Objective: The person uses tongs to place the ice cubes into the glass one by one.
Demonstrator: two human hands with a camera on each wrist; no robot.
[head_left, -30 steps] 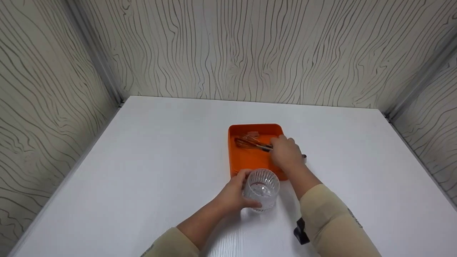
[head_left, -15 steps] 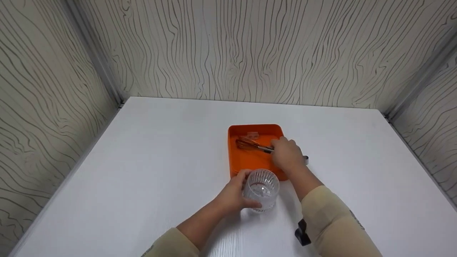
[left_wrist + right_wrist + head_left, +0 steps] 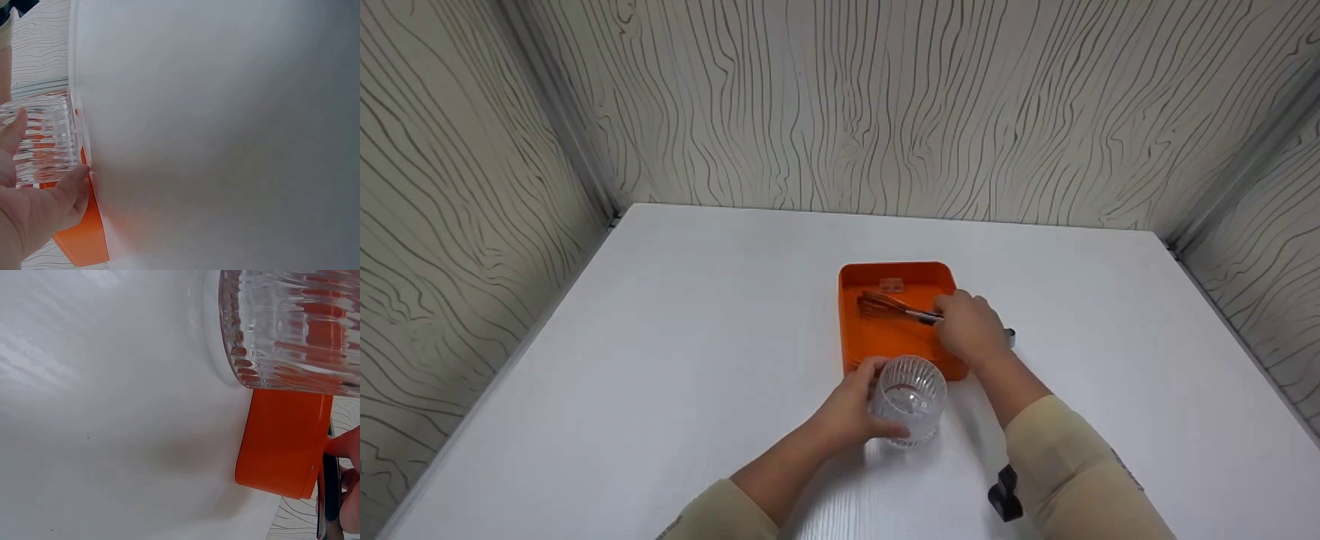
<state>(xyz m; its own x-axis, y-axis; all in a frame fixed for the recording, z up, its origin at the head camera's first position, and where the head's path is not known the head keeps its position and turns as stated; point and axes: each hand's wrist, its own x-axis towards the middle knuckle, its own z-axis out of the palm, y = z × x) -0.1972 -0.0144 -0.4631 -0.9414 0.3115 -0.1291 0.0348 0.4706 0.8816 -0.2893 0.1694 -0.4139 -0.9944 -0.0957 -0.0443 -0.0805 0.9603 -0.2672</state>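
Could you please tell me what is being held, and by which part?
The left grip holds the glass around its side; the right grip holds the whisk by its handle.

I'm getting soft light, glare streaking the table (image 3: 45,363) in right wrist view, left wrist view dimming rightward.

A small booth, by the look of it, a walled-in work bay! Here's the smooth white bench (image 3: 697,337), running back towards a pale back panel (image 3: 840,105), with a left panel (image 3: 442,225) and a right panel (image 3: 1294,262) closing in the sides, all covered in dark wood-grain lines. Grey strips (image 3: 559,109) mark both corners. And there's kitchenware: a whisk (image 3: 904,309) and a ribbed glass (image 3: 911,405), plus an orange tray (image 3: 877,341). What building surrounds it, I can't tell.
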